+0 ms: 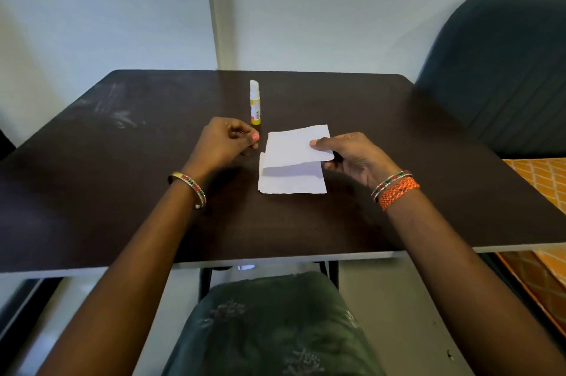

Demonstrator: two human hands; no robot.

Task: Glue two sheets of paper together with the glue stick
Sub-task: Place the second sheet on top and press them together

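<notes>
At bench centre: right hand (352, 155) pinches upper paper sheet (294, 145) by its 3 o'clock edge over lower sheet (291, 182). Left hand (228, 138) curled, empty. Glue stick (254, 103) upright at 12 o'clock. Paper light, floppy; edges likely best hold.

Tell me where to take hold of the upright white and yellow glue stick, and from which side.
Grip the white and yellow glue stick round its labelled lower body, from its left. It stands upright, the left hand is free beside it, and the white paper sheets lie to its right.
</notes>
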